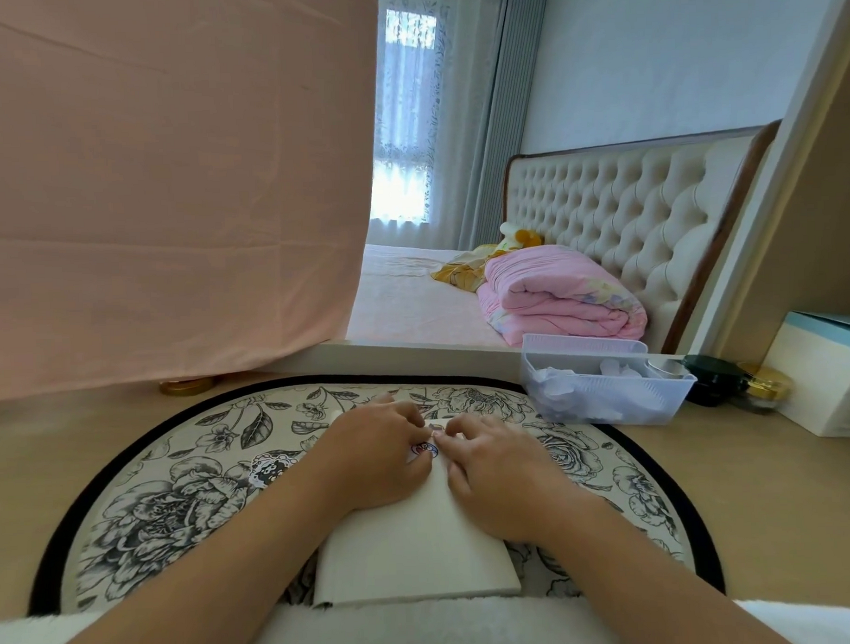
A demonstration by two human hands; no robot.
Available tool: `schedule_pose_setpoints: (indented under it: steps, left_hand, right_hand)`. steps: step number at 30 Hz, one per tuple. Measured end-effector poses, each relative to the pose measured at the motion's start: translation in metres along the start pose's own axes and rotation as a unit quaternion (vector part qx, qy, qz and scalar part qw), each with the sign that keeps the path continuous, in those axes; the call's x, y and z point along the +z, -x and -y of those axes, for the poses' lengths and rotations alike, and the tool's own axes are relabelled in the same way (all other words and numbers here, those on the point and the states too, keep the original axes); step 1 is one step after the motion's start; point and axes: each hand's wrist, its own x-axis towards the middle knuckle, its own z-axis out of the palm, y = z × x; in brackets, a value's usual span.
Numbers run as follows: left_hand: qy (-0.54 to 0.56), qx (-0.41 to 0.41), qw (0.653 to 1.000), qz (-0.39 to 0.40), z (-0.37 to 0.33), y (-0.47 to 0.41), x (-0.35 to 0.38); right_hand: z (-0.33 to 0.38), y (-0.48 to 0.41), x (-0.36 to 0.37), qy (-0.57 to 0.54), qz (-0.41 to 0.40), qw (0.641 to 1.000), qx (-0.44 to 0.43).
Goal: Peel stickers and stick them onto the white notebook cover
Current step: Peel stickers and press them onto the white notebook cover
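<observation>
1. I sit at a pale wooden desk in a bedroom; a pink cloth hangs at my left, and beyond the desk are a bed with a tufted headboard and a folded pink quilt.
2. On the desk lies a round mat with black-and-white flowers, and everything I am working on sits on it.
3. Left of my hands, a sticker sheet piece with a dark cartoon outline lies flat on the mat, just beside my left wrist and untouched.
4. My left hand rests on the far part of the white notebook, fingers curled down; the fingertips seem to pinch or press a small round sticker with red and blue print.
5. That sticker lies between my two hands on the cover. I cannot tell whether it is fully stuck down or partly lifted.
6. My right hand is also on the cover, fingers bent, the tips meeting the left ones at the sticker's edge. I judge it is pressing or smoothing, but I cannot be sure it grips anything.
7. The near half of the cover is bare white, so I judge the task is at an early stage: one sticker is going on, and more remain.
8. Far right stand a clear plastic bin of crumpled white bits, dark jars and a box.
</observation>
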Motion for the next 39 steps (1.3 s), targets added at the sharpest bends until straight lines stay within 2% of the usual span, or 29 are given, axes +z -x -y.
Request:
schedule_pose_setpoints:
  steps: [5,11,17,22,30,35,39]
  left_hand:
    - [-0.001,-0.005,1.000,0.000,-0.001,0.003,0.000]
    - [0.049,-0.010,0.998,-0.023,0.001,0.003,0.000]
    - [0.142,-0.079,0.984,-0.069,0.008,0.009,-0.009]
    - [0.112,-0.112,0.982,-0.101,0.038,0.041,-0.033]
    - [0.076,-0.174,0.979,-0.078,0.085,0.097,-0.041]
    - [0.056,-0.152,0.984,-0.076,0.090,0.101,-0.037]
    - [0.086,-0.139,0.984,-0.068,0.099,0.105,-0.038]
  right_hand:
    - [-0.005,0.002,-0.003,0.013,-0.003,1.000,-0.021]
    - [-0.007,0.008,-0.010,-0.012,0.000,1.000,-0.011]
    - [-0.003,0.010,-0.016,-0.048,-0.025,0.999,0.004]
    - [0.013,0.009,-0.023,-0.110,-0.059,0.992,-0.014]
    - [0.066,-0.019,-0.031,-0.187,-0.048,0.980,-0.039]
    - [0.104,-0.048,-0.030,-0.175,-0.047,0.982,-0.059]
    - [0.120,-0.065,-0.025,-0.137,-0.029,0.988,-0.058]
